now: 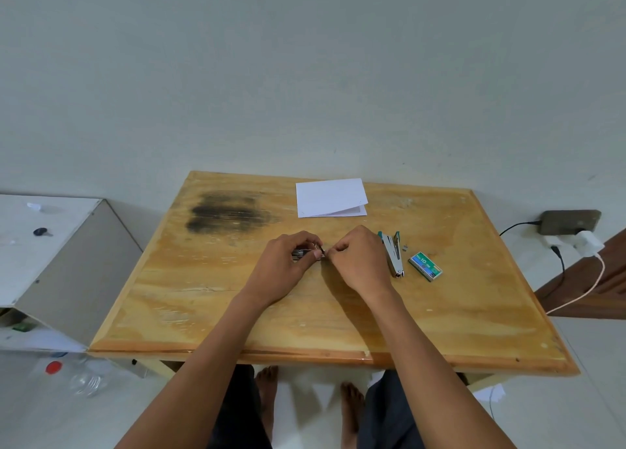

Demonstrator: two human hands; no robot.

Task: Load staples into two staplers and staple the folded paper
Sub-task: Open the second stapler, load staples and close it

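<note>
Both forearms [210, 347] bare right up to the hands [288, 265], dark grey trousers [386, 421] and bare feet [267, 389] showing below.

I log the table [305, 313]: varnished wood, glossy, scuffed. Folded paper [330, 198]: matt white. Loose stapler [393, 255]: bright metal, green plastic. Staple box [425, 266]: glossy card.

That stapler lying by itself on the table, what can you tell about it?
The stapler looks like silver metal with green plastic tips at its far end. It lies on the wooden table, its two arms spread in a narrow V. It sits between the right hand and the green staple box; neither seems to touch it.
</note>
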